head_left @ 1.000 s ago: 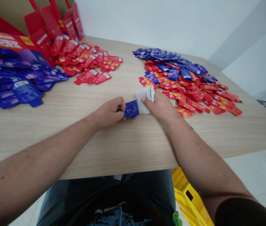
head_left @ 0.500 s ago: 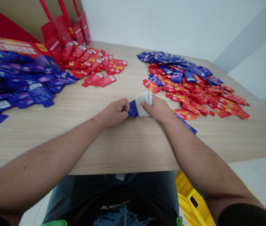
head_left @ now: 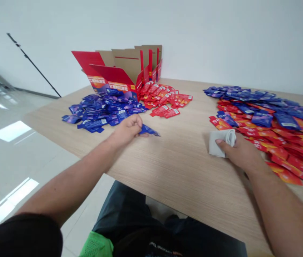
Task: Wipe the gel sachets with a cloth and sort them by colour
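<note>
My left hand (head_left: 127, 130) is closed on a blue sachet (head_left: 148, 131) that sticks out to the right just above the wooden table (head_left: 173, 167). It sits close to the heap of blue sachets (head_left: 103, 110) at the left. My right hand (head_left: 241, 152) rests on the table with its fingers closed on a folded white cloth (head_left: 221, 142), right beside the mixed red and blue sachet heap (head_left: 272, 121).
An open red cardboard box (head_left: 119, 71) stands at the back against the wall. A pile of red sachets (head_left: 167, 100) lies in front of it. The table's left edge drops to a glossy tiled floor (head_left: 9, 142).
The hands have come apart. My left hand has carried the blue sachet leftward toward the blue heap, while the right stays with the cloth. My head has turned left.
</note>
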`<action>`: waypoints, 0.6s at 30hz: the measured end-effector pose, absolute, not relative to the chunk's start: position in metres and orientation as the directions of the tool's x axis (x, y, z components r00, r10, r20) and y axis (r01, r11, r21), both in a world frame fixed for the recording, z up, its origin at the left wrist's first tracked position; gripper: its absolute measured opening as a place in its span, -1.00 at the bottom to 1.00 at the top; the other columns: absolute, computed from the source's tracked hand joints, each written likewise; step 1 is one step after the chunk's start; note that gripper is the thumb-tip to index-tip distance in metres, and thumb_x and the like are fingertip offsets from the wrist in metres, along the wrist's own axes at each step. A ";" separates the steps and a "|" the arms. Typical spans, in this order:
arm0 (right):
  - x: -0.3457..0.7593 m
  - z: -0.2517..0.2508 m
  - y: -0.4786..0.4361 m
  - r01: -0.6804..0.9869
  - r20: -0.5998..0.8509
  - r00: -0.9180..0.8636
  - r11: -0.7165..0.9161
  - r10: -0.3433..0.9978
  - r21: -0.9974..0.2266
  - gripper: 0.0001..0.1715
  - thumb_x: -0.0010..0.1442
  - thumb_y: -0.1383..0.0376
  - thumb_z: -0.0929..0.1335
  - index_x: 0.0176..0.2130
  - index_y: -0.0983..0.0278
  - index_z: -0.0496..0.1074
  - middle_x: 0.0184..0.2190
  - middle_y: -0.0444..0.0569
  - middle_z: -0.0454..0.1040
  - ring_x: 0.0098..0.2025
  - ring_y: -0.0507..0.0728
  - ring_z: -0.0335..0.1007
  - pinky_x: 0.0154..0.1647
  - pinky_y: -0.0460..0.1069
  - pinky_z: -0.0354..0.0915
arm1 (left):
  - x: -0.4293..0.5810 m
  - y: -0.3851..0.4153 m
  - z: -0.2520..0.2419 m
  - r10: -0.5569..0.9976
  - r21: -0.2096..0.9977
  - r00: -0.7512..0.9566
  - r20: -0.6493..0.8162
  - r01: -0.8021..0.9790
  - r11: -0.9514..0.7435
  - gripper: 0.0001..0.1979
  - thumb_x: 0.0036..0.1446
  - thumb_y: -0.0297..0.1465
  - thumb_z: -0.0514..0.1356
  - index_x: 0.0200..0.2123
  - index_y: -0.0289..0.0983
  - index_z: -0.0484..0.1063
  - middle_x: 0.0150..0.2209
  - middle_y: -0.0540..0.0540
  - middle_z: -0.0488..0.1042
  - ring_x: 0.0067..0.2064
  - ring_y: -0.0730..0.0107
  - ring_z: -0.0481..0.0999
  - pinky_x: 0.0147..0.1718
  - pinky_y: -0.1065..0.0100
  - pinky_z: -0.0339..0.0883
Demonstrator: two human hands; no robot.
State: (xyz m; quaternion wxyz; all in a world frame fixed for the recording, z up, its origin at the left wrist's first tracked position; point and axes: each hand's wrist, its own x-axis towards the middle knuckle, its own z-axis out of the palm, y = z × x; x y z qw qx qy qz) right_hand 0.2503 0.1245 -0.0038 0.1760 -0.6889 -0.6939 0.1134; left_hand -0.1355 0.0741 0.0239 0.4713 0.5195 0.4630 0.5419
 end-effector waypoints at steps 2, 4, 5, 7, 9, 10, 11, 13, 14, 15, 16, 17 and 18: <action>0.250 -0.004 0.126 0.914 0.077 0.008 0.024 0.997 -0.405 -0.52 0.16 -0.16 0.23 -0.11 0.03 0.43 -0.12 0.31 0.53 -0.04 0.42 0.50 -0.15 0.20 0.30 | -0.177 0.068 0.033 0.982 0.990 -0.129 0.136 -0.022 -0.139 -0.81 -0.11 -0.58 0.20 -0.45 -0.24 0.25 -0.68 0.22 0.19 -0.67 0.65 0.20 -0.32 0.29 0.54; 0.250 -0.006 0.127 0.916 0.067 0.022 0.006 0.997 -0.402 -0.52 0.15 -0.10 0.26 -0.09 0.11 0.42 -0.14 0.26 0.55 -0.05 0.41 0.51 -0.14 0.18 0.33 | -0.215 0.065 0.044 0.956 0.983 -0.237 0.170 -0.023 -0.180 -0.80 -0.14 -0.58 0.20 -0.44 -0.23 0.26 -0.68 0.19 0.24 -0.64 0.57 0.33 -0.36 0.27 0.54; 0.250 -0.007 0.129 0.917 0.060 0.024 0.002 0.998 -0.398 -0.51 0.14 -0.08 0.26 -0.08 0.15 0.41 -0.14 0.23 0.55 -0.06 0.40 0.51 -0.13 0.18 0.34 | -0.231 0.065 0.050 0.938 0.978 -0.284 0.197 -0.016 -0.210 -0.79 -0.15 -0.59 0.19 -0.44 -0.23 0.25 -0.70 0.19 0.22 -0.64 0.53 0.35 -0.36 0.25 0.55; 0.250 -0.010 0.131 0.921 0.053 0.012 0.009 0.999 -0.389 -0.50 0.14 -0.06 0.26 -0.08 0.19 0.41 -0.13 0.18 0.57 -0.07 0.39 0.51 -0.12 0.17 0.36 | -0.258 0.067 0.062 0.903 0.965 -0.353 0.245 0.003 -0.261 -0.78 -0.16 -0.61 0.16 -0.44 -0.22 0.24 -0.69 0.16 0.26 -0.57 0.45 0.46 -0.33 0.22 0.55; 0.251 -0.011 0.133 0.924 0.051 -0.008 0.027 0.999 -0.383 -0.49 0.16 -0.07 0.25 -0.08 0.20 0.41 -0.11 0.18 0.57 -0.06 0.39 0.51 -0.10 0.16 0.36 | -0.280 0.071 0.069 0.865 0.953 -0.414 0.282 0.012 -0.304 -0.77 -0.16 -0.62 0.12 -0.43 -0.22 0.21 -0.66 0.14 0.30 -0.48 0.38 0.55 -0.29 0.22 0.54; 0.251 -0.012 0.133 0.924 0.048 -0.009 0.027 0.999 -0.381 -0.49 0.16 -0.08 0.25 -0.09 0.21 0.42 -0.11 0.18 0.57 -0.07 0.39 0.51 -0.10 0.17 0.36 | -0.288 0.075 0.070 0.849 0.949 -0.443 0.288 0.015 -0.314 -0.77 -0.15 -0.63 0.10 -0.42 -0.21 0.19 -0.65 0.14 0.30 -0.43 0.36 0.57 -0.27 0.23 0.53; 0.252 -0.013 0.134 0.925 0.042 -0.007 0.022 0.999 -0.380 -0.47 0.16 -0.08 0.25 -0.09 0.22 0.43 -0.12 0.19 0.58 -0.08 0.39 0.51 -0.11 0.17 0.36 | -0.295 0.078 0.070 0.839 0.952 -0.464 0.283 0.026 -0.306 -0.76 -0.13 -0.63 0.08 -0.41 -0.21 0.17 -0.64 0.14 0.29 -0.40 0.36 0.58 -0.25 0.24 0.51; 0.254 -0.014 0.135 0.924 0.034 0.000 0.014 0.999 -0.383 -0.45 0.15 -0.09 0.27 -0.09 0.23 0.45 -0.16 0.18 0.59 -0.12 0.38 0.52 -0.14 0.17 0.38 | -0.306 0.086 0.065 0.840 0.973 -0.492 0.229 0.127 -0.191 -0.78 -0.04 -0.64 0.04 -0.39 -0.21 0.11 -0.64 0.15 0.25 -0.38 0.39 0.58 -0.24 0.29 0.48; 0.255 -0.014 0.135 0.921 0.036 0.000 0.014 0.999 -0.390 -0.45 0.14 -0.10 0.28 -0.09 0.23 0.46 -0.19 0.17 0.59 -0.14 0.38 0.53 -0.15 0.17 0.38 | -0.310 0.089 0.060 0.846 0.975 -0.500 0.185 0.201 -0.094 -0.79 0.02 -0.64 0.02 -0.38 -0.20 0.09 -0.65 0.15 0.22 -0.39 0.42 0.56 -0.25 0.32 0.46; 0.256 -0.015 0.135 0.916 0.041 -0.002 0.018 0.999 -0.400 -0.45 0.13 -0.09 0.28 -0.10 0.24 0.48 -0.21 0.17 0.59 -0.17 0.37 0.53 -0.17 0.17 0.39 | -0.313 0.091 0.055 0.850 0.961 -0.508 0.139 0.276 0.008 -0.80 0.07 -0.63 0.01 -0.38 -0.20 0.08 -0.65 0.15 0.19 -0.41 0.43 0.54 -0.28 0.35 0.43; 0.256 -0.016 0.136 0.911 0.046 -0.008 0.027 0.999 -0.411 -0.45 0.14 -0.09 0.29 -0.10 0.24 0.49 -0.23 0.17 0.60 -0.18 0.36 0.53 -0.17 0.17 0.39 | -0.315 0.093 0.050 0.851 0.935 -0.516 0.100 0.342 0.098 -0.81 0.12 -0.61 0.01 -0.38 -0.20 0.09 -0.65 0.16 0.17 -0.43 0.44 0.51 -0.33 0.38 0.39; 0.257 -0.016 0.136 0.906 0.050 -0.014 0.034 0.999 -0.421 -0.44 0.14 -0.09 0.29 -0.10 0.25 0.50 -0.25 0.17 0.60 -0.20 0.36 0.53 -0.18 0.17 0.39 | -0.317 0.094 0.045 0.850 0.905 -0.522 0.070 0.393 0.166 -0.83 0.15 -0.58 0.02 -0.37 -0.20 0.10 -0.66 0.16 0.16 -0.45 0.45 0.49 -0.38 0.41 0.35; 0.257 -0.017 0.136 0.903 0.051 -0.016 0.036 0.999 -0.428 -0.44 0.14 -0.09 0.29 -0.10 0.26 0.50 -0.25 0.17 0.60 -0.20 0.35 0.54 -0.18 0.17 0.40 | -0.318 0.094 0.041 0.848 0.878 -0.527 0.054 0.430 0.211 -0.84 0.17 -0.55 0.05 -0.36 -0.21 0.12 -0.66 0.16 0.17 -0.47 0.45 0.46 -0.42 0.44 0.29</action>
